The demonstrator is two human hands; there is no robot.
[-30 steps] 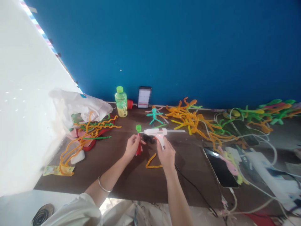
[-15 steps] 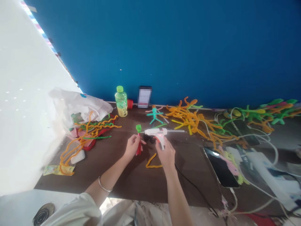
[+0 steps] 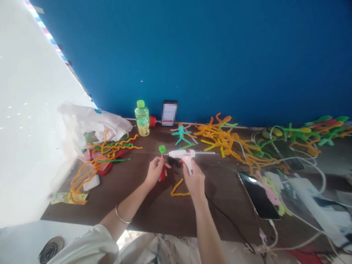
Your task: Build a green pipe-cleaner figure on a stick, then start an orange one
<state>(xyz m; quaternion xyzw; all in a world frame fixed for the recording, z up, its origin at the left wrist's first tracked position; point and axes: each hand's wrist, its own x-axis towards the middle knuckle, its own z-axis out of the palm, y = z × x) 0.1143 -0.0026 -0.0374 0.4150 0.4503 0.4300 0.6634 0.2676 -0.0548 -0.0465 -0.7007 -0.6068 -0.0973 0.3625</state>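
Note:
My left hand (image 3: 156, 171) pinches a red and green pipe-cleaner figure (image 3: 162, 150), its coiled green top standing above the fingers and its red strands hanging below. Wrapped round the grip of a white hot glue gun (image 3: 181, 154) is my right hand (image 3: 194, 176). The gun lies level, its nozzle pointing left at the figure just under the green coil; whether the tip touches cannot be made out. A glue stick sticks out of its back end. Below the hands, a bent orange pipe cleaner (image 3: 179, 189) rests on the table.
Behind the gun lies a teal pipe-cleaner figure (image 3: 180, 134), near a green-capped bottle (image 3: 142, 121) and a propped phone (image 3: 169, 113). Orange pipe-cleaner pieces (image 3: 224, 137) are heaped back right. Another phone (image 3: 258, 194), white cables and a power strip (image 3: 313, 205) occupy the right side.
Almost nothing differs. Both hands keep their holds on the figure and the glue gun, and the view has shifted very slightly.

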